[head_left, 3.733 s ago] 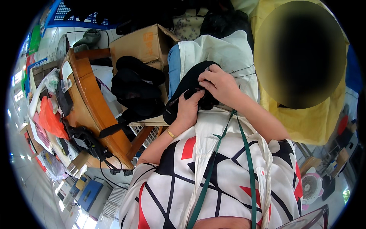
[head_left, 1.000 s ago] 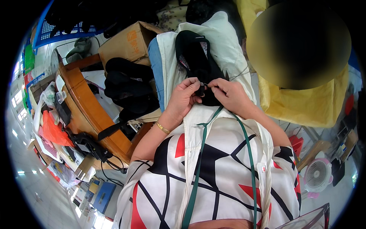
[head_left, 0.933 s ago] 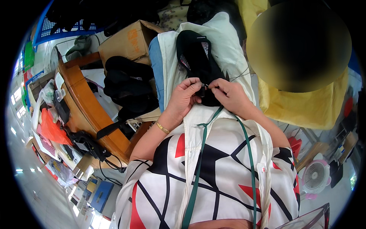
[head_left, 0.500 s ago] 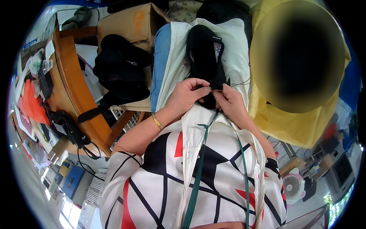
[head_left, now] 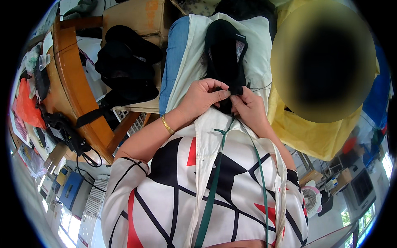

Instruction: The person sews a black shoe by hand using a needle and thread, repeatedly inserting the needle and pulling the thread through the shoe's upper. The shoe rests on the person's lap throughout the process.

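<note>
The black shoe lies on the white cloth over your lap, most of it just beyond your fingertips. Your left hand and right hand meet at its near end, each with thumb and forefinger pinched nearly together on its black material; the exact bit gripped is too small to tell. Left of your fingers sit more black shoes; yellow cloth hangs to their right.

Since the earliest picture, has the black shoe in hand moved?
Yes, forward: judged against the cardboard box, the black shoe now reaches farther out.
</note>
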The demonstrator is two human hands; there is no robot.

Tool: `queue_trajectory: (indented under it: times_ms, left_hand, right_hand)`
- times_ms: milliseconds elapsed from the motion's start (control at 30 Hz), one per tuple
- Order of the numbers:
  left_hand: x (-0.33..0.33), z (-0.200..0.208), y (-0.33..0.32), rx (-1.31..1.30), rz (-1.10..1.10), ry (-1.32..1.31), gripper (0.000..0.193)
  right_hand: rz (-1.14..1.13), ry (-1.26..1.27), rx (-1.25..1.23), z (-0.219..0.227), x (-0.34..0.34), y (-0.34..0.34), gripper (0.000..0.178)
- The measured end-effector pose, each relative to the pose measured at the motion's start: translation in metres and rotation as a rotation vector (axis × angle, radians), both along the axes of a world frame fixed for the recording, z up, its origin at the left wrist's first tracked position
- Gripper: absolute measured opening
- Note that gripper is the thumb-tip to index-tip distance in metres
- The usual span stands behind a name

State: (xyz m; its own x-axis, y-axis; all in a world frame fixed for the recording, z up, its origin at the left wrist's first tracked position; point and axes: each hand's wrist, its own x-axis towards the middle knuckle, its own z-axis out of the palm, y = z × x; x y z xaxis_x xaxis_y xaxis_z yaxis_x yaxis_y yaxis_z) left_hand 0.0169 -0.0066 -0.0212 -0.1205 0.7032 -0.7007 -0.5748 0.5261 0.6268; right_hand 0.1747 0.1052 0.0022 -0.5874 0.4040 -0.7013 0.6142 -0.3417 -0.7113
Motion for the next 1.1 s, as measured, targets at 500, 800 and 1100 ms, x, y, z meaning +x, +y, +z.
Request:
queue_trajectory:
  times_ms: [500, 800, 1100]
  left_hand:
    - [0.0, -0.003, 0.001, 0.021, -0.099, 0.039, 0.021]
    - [0.003, -0.004, -0.003, 0.049, -0.139, 0.15, 0.018]
    - [-0.025, 0.017, -0.003, 0.087, -0.174, 0.154, 0.018]
  right_hand:
    - [-0.035, 0.105, 0.343, -0.018, -0.007, -0.004, 0.032]
    - [-0.013, 0.139, 0.123, -0.007, -0.009, 0.049, 0.02]
    - [0.363, 0.363, 0.599, -0.039, -0.025, 0.034, 0.018]
